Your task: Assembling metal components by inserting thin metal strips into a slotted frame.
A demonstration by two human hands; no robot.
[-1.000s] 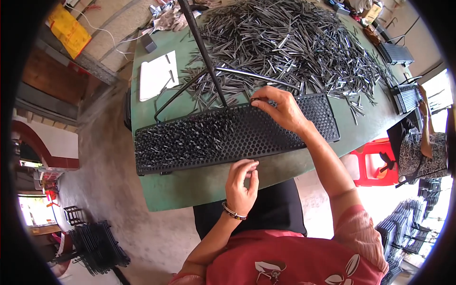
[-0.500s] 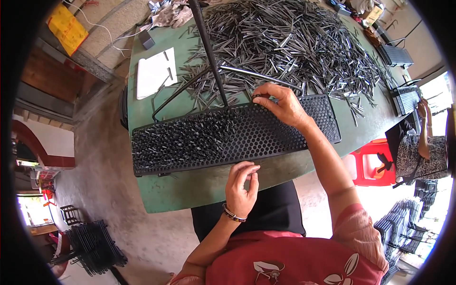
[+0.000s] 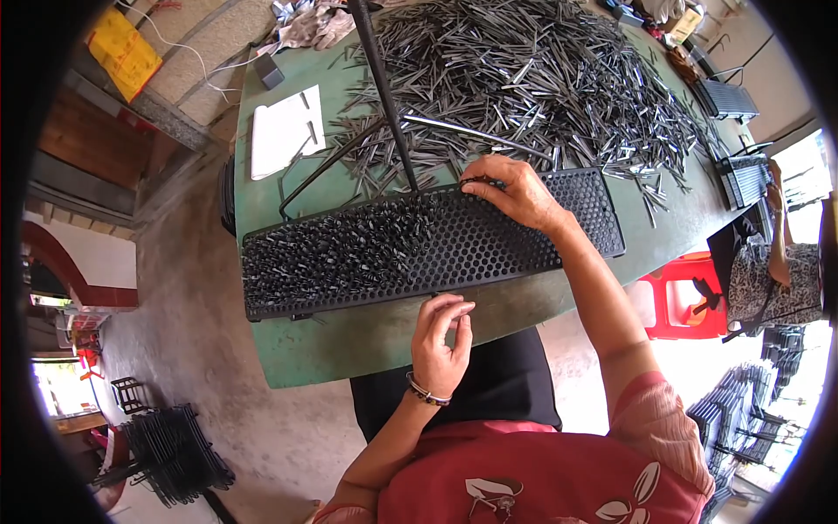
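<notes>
Fingers [image 3: 491, 165] of the right hand [image 3: 526, 197] bend down at the far rim of a perforated black panel [image 3: 489, 258], thumb and forefinger brought together; a dark bit shows at their tips, too small to tell whether they grip a piece or merely cover the rim; the left hand [image 3: 441, 356] curves loosely just beside the near rim, a gap between its thumb and forefinger.

The panel lies slantwise on the green table [image 3: 340, 356]; its left part bristles with short black pieces [image 3: 332, 259], while bare holes give the right hand room across the rest; a dark rod [image 3: 384, 96] rises at the far rim, bounding that room on the left; beyond it spreads a heap of black strips [image 3: 532, 87]; green tabletop shows between the near rim and the table's edge, the left hand spanning both; white paper [image 3: 281, 140] lies well apart from the hands.
</notes>
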